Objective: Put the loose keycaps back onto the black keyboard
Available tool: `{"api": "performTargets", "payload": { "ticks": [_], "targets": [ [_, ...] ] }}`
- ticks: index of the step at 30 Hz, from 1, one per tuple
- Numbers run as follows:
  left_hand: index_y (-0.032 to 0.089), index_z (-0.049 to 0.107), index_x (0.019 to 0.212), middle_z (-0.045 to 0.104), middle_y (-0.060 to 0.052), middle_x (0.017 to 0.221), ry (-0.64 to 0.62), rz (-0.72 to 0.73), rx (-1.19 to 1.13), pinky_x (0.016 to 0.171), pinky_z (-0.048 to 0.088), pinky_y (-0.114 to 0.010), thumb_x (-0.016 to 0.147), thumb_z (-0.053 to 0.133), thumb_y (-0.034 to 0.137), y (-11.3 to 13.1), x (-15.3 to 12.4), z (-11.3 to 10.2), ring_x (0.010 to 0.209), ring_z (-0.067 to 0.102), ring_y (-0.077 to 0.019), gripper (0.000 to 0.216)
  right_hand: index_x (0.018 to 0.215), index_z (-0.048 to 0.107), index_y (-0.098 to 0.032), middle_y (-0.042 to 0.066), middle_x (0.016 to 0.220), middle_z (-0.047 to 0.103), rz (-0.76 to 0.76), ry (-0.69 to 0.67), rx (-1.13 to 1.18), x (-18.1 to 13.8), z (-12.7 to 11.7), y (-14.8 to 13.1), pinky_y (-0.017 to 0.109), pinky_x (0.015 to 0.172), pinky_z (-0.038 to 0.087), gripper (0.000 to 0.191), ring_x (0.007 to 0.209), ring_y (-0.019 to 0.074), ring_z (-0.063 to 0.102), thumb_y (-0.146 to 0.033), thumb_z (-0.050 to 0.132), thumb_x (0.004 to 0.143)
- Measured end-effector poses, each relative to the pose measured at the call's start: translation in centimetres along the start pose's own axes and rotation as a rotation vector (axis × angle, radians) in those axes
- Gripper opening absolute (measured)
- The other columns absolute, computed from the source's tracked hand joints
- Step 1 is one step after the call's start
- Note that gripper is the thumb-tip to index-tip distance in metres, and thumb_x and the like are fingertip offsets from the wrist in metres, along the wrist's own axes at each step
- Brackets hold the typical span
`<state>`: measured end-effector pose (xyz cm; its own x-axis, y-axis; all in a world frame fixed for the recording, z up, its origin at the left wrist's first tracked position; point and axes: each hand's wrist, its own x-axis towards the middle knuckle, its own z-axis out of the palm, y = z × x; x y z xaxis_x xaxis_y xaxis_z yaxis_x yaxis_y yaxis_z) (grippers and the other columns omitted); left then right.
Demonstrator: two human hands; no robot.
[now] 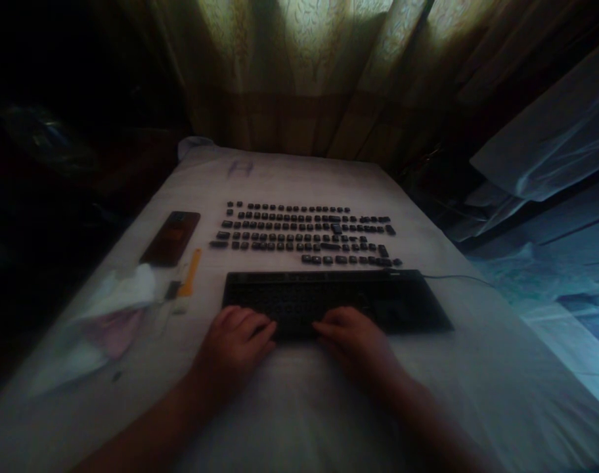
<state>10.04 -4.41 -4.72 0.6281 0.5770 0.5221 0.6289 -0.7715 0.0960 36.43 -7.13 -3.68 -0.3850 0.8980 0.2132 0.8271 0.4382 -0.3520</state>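
Observation:
A black keyboard (402,309) lies on the white-covered surface in front of me, its key area dark and hard to read. My left hand (240,338) is curled over the keyboard's front left edge, fingers closed against it. Over the front middle, my right hand (351,338) has thumb and fingers drawn together in a pinch. Anything between those fingertips is too dark to make out. Beyond the keyboard, several loose black keycaps (289,226) lie in rows, roughly in keyboard order.
To the left lie a dark phone (171,238), an orange-handled tool (191,272) and a crumpled white cloth (125,295). One small dark piece (116,376) sits near the cloth. A cable (457,278) runs right from the keyboard. Curtains (299,66) hang behind.

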Motion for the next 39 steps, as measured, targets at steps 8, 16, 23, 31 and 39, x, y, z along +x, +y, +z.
{"api": "performTargets", "payload": {
  "ticks": [8, 16, 23, 31, 39],
  "targets": [
    [0.017, 0.071, 0.11, 0.072, -0.008, 0.1, 0.039, -0.028, -0.02, 0.084, 0.05, -0.043, 0.1, 0.051, 0.027, -0.7, -0.2, -0.6, 0.091, 0.063, -0.0241, 0.024, 0.117, 0.07, -0.02, 0.012, 0.102, 0.069, -0.019, 0.141, 0.042, -1.2, 1.2, 0.5, 0.04, 0.079, 0.056, 0.032, 0.091, 0.0241, 0.065, -0.015, 0.051, 0.091],
    [0.019, 0.071, 0.111, 0.071, -0.008, 0.101, 0.139, -0.155, 0.002, 0.081, 0.049, -0.042, 0.098, 0.052, 0.021, -3.2, -0.8, -1.3, 0.091, 0.063, -0.0247, 0.023, 0.11, 0.072, -0.022, 0.012, 0.104, 0.068, -0.055, 0.296, -0.041, -1.9, 1.4, 0.0, 0.041, 0.077, 0.054, 0.029, 0.094, 0.0248, 0.063, -0.015, 0.05, 0.093],
    [0.02, 0.072, 0.109, 0.069, -0.008, 0.098, 0.092, -0.011, -0.031, 0.079, 0.049, -0.042, 0.096, 0.053, 0.019, -1.4, -0.4, -1.5, 0.089, 0.06, -0.0243, 0.023, 0.111, 0.072, -0.025, 0.009, 0.101, 0.068, -0.102, 0.335, -0.168, -1.8, 2.1, -1.6, 0.037, 0.079, 0.05, 0.031, 0.093, 0.0228, 0.06, -0.014, 0.05, 0.093],
    [0.023, 0.073, 0.106, 0.068, -0.007, 0.099, 0.041, 0.078, -0.012, 0.083, 0.05, -0.043, 0.098, 0.049, 0.019, 0.4, -0.4, -1.0, 0.092, 0.059, -0.0244, 0.026, 0.104, 0.072, -0.019, 0.007, 0.083, 0.066, -0.163, 0.387, -0.181, -1.8, 2.7, -1.8, 0.03, 0.063, 0.044, 0.023, 0.072, 0.0186, 0.055, -0.017, 0.051, 0.095],
    [0.019, 0.072, 0.111, 0.067, -0.01, 0.103, 0.014, 0.055, -0.02, 0.085, 0.05, -0.046, 0.097, 0.048, 0.019, 0.3, -0.3, -0.9, 0.095, 0.059, -0.0263, 0.027, 0.104, 0.073, -0.016, 0.01, 0.085, 0.065, -0.119, 0.424, -0.157, -1.8, 2.6, -1.5, 0.031, 0.065, 0.047, 0.024, 0.075, 0.0193, 0.056, -0.018, 0.05, 0.097]
  ]
}}
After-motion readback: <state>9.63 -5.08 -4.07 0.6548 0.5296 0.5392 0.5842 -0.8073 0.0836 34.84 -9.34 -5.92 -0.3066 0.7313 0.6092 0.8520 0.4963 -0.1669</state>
